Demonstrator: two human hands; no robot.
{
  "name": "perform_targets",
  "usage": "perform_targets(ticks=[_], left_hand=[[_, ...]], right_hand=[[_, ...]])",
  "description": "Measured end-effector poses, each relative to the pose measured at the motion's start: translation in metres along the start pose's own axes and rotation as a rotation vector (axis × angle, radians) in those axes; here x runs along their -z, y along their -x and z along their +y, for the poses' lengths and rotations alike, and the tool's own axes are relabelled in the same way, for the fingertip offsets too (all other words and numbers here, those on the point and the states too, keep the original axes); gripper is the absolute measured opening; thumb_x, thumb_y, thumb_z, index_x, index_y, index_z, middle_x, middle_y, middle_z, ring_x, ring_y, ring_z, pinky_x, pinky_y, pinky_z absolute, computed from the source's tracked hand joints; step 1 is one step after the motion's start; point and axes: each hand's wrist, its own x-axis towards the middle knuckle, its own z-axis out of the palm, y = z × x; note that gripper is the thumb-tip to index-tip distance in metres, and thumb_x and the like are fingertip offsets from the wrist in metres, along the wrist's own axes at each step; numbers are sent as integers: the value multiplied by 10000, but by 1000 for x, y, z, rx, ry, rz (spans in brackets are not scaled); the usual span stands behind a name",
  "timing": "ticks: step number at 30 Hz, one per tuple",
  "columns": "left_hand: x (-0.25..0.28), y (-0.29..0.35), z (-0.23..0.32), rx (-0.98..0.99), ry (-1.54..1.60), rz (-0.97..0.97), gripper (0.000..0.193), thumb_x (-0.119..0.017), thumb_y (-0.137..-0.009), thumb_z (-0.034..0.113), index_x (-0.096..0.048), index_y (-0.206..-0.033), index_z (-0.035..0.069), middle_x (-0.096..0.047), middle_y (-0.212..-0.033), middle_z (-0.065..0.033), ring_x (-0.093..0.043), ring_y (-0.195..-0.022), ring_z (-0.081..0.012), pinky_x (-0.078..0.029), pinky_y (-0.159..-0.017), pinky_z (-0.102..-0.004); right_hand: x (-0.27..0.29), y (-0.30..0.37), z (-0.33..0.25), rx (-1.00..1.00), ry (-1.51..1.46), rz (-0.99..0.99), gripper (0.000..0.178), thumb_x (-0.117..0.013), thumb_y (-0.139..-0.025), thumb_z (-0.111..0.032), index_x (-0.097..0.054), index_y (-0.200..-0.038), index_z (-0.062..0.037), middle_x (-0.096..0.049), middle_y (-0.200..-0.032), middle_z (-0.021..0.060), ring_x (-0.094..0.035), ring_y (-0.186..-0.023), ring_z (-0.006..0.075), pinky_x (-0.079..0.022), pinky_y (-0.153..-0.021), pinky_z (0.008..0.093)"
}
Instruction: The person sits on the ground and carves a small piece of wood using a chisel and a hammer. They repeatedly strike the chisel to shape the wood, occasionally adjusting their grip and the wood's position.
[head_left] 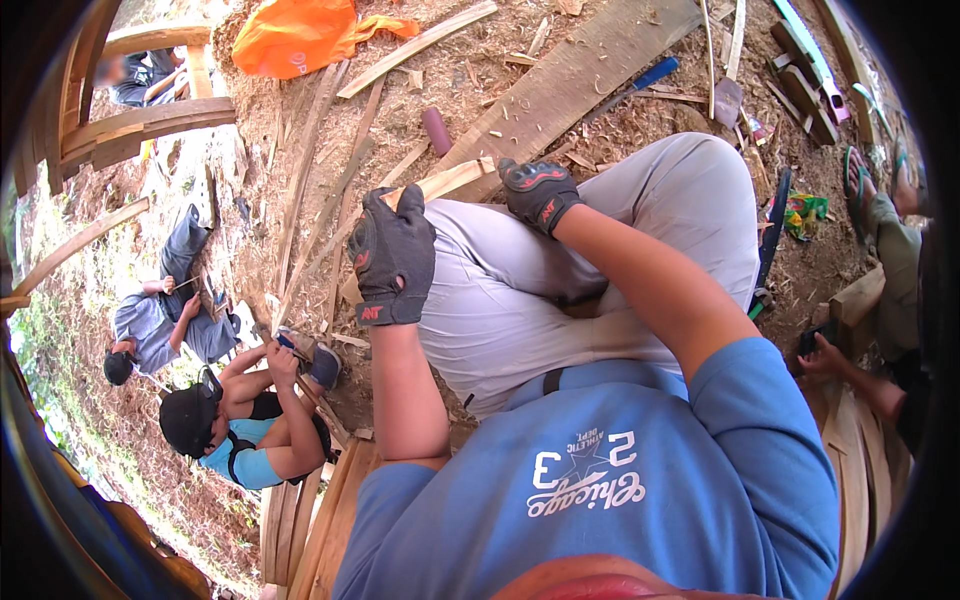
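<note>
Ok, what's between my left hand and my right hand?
A wood strip, reaching from your left hand toward your right hand, in the head view.

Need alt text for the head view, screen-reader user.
A seated person's gloved left hand grips a pale strip of wood near their bent legs, its other end beside the curled, gloved right hand. Beyond, a wide plank lies on shaving-strewn ground, an orange bag farther off. A co-worker in a teal top is at left.
</note>
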Motion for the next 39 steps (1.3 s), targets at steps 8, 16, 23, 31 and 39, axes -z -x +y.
perform_targets(ticks=[8,16,23,31,39], left_hand=[[-6,6,12,-209,-202,185,414,-555,-1052,403,-584,-1127,-3,-649,-792,-177,-646,-734,-350,-511,-702,-486],[26,-3,-12,22,423,-103,277,-614,-1054,241,-571,-1141,-18,-624,-680,-52,-571,-533,-123,-457,-513,-284],[32,55,-41,-140,742,97,257,-559,-1095,257,-574,-1141,4,-632,-701,-43,-578,-565,-106,-464,-529,-275],[20,126,-17,-579,794,362,201,-509,-1114,173,-588,-1196,6,-640,-736,-33,-597,-610,-123,-498,-584,-289],[3,164,-41,-927,598,718,243,-638,-1036,78,-608,-1250,-33,-708,-836,-103,-724,-721,-217,-581,-661,-351]], right_hand=[[-8,0,5,-146,36,-52,298,-497,-979,-195,-711,-1123,-45,-763,-1103,195,-744,-1058,340,-573,-900,460],[10,-8,8,-117,-5,-127,297,-534,-943,-200,-764,-1055,-50,-743,-1181,213,-736,-1060,365,-571,-900,482],[82,30,-15,-395,-1268,-5,460,-579,-1037,-440,-692,-1145,-8,-566,-634,66,-578,-550,203,-484,-540,390],[179,87,-78,-238,-1434,200,443,-594,-1035,-572,-579,-993,-131,-352,-592,-82,-337,-479,77,-308,-465,265],[209,128,-117,-135,-1326,378,265,-673,-1023,-335,-602,-967,-86,-461,-628,-47,-444,-480,82,-377,-438,274]])
